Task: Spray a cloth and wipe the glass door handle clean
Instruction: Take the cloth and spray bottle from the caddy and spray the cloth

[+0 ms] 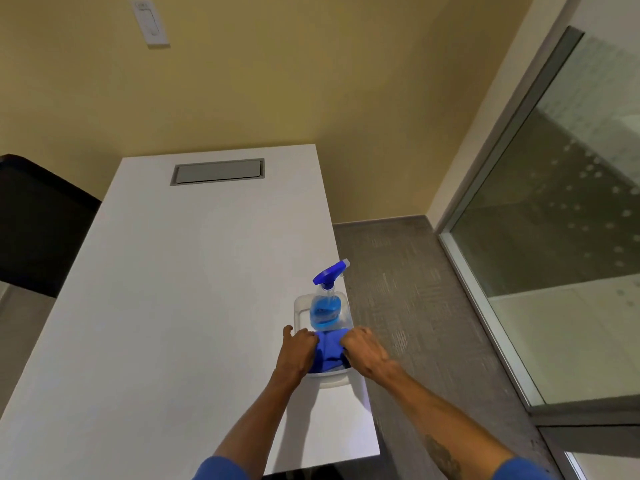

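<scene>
1. White table [180, 306] against a yellow wall, grey hatch [218, 171] set in its far end.
2. Clear plastic bin [300, 308] near the table's right edge, holding a spray bottle [325, 308] of blue liquid at its far end — upright, blue trigger head pointing right.
3. Blue cloth [329, 351] bunched in the bin's near half, just in front of the bottle.
4. Left hand [298, 346] on the cloth's left side, fingers curled into the fabric, thumb spread.
5. Right hand [363, 344] on the cloth's right side, fingers bent and gripping it.
6. Glass door [554, 237] at far right, beyond grey carpet [415, 289] — handle not in view.
</scene>
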`<state>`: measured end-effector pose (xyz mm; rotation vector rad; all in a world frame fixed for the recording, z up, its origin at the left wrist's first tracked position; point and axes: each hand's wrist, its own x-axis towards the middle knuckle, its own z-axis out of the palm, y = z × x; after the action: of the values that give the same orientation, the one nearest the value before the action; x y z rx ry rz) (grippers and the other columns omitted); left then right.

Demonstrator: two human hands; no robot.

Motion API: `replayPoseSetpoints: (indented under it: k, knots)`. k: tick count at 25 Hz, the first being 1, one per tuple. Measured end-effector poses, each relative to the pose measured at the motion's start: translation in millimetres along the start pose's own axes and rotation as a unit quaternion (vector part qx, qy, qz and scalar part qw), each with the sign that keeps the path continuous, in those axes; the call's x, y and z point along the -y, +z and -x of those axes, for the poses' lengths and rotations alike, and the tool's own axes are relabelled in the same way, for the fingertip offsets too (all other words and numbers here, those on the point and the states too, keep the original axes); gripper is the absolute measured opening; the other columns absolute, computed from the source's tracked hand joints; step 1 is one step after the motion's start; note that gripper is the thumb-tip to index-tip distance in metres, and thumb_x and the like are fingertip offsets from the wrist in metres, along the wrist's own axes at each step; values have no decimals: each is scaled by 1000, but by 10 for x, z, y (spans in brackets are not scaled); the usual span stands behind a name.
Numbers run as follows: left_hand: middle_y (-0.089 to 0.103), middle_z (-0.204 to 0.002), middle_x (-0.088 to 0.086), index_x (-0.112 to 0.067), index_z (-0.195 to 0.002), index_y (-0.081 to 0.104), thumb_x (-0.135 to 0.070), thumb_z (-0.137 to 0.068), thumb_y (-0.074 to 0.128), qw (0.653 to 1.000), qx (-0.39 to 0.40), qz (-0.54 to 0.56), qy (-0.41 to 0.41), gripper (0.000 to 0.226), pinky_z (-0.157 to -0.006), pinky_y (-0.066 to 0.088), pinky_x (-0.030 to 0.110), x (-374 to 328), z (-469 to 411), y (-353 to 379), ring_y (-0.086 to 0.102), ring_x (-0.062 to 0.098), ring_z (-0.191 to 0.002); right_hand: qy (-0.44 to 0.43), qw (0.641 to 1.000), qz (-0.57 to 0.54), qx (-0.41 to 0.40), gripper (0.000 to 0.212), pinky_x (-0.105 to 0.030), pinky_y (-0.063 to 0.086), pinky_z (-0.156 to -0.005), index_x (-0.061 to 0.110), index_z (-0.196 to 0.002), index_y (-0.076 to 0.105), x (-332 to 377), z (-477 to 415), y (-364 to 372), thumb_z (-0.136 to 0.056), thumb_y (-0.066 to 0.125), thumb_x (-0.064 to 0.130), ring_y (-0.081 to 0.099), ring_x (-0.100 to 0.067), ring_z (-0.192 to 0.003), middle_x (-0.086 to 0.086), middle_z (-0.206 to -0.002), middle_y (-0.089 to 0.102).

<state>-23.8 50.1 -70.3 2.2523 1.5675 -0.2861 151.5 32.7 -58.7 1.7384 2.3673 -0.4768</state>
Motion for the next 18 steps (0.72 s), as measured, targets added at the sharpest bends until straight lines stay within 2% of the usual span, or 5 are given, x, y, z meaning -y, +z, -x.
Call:
replayPoseSetpoints:
  k: [3, 5, 11, 14, 18]
  knots:
    - [69, -118, 6, -16, -115, 62, -32, -101, 56, 1000, -10, -17, 24, 22, -121, 21, 55, 19, -56, 29, 61, 23, -113, -13, 998, 54, 7, 13, -42, 24, -120, 16, -93, 67, -25, -147, 121, -93, 57, 7, 66, -22, -95, -7, -92, 71]
    - [68, -122, 5, -18, -119, 60, -35, -99, 58, 999, -11, 8, 38, 26, -122, 19, 53, 28, -80, 76, 59, 23, -118, -22, 996, 81, 18, 11, -48, 23, -123, 16, -94, 69, -87, -237, 267, -93, 60, 10, 67, -21, -98, -5, -93, 73]
    - [62, -134, 3, -22, -133, 51, -51, -94, 60, 999, -7, -13, 50, 49, -119, 19, 49, 57, -185, 339, 54, 24, -126, -44, 991, 121, 37, 25, -51, 3, -126, 10, -120, 63, -170, -326, 431, -96, 57, 11, 56, -28, -126, -15, -127, 61]
    - [62, -132, 5, -20, -132, 50, -50, -95, 59, 998, -1, -56, 32, 49, -120, 19, 53, 37, -246, 374, 54, 27, -125, -44, 989, 137, 26, 27, -50, 1, -125, 9, -122, 61, -162, -348, 479, -96, 57, 9, 57, -30, -124, -14, -126, 61]
    - [61, -130, 9, -16, -131, 49, -40, -97, 60, 997, 20, -78, 21, 43, -119, 17, 54, 30, -332, 366, 53, 29, -124, -50, 986, 154, 34, 32, -52, 7, -124, 8, -127, 57, -179, -425, 480, -96, 61, 15, 56, -31, -125, -15, -126, 61]
